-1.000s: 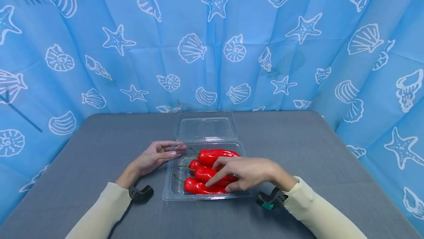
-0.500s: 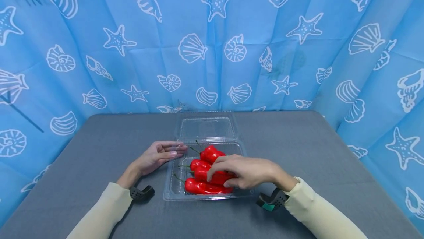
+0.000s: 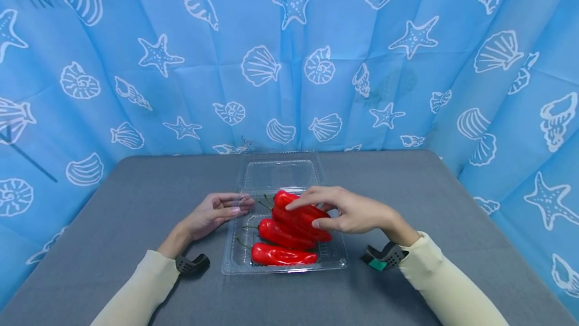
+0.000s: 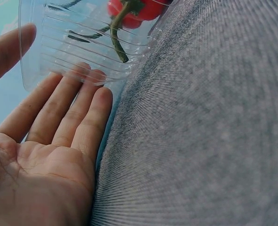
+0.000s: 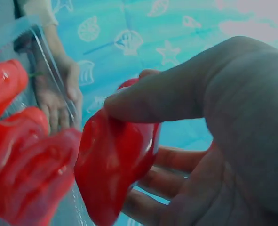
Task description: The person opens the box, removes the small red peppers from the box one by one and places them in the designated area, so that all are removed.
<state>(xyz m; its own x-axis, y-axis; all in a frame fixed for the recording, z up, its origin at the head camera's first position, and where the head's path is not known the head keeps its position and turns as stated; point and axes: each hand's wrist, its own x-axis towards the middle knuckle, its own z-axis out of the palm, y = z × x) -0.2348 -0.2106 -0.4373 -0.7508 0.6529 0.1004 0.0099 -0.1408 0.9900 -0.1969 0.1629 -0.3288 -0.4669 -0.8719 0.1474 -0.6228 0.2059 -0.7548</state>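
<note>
Several glossy red peppers with green stems lie in a clear plastic container. The front pepper (image 3: 284, 254) is by the near wall, with another pepper (image 3: 282, 233) behind it. At the container's far side my right hand (image 3: 353, 210) pinches a red pepper (image 5: 115, 160) between thumb and fingers; in the head view the fingers cover part of it. A neighbouring pepper (image 3: 300, 220) slants just below that hand. My left hand (image 3: 212, 214) lies palm up with straight fingers, fingertips at the container's left wall (image 4: 89, 70).
The container's hinged lid (image 3: 280, 175) lies folded back, away from me. Grey cloth covers the table (image 3: 398, 190), and a blue curtain (image 3: 294, 90) with shell prints hangs behind and at both sides.
My right hand has moved away from me, from over the nearer peppers to the far side, where it pinches a pepper. The far peppers have shifted and slant more. My left hand stays still.
</note>
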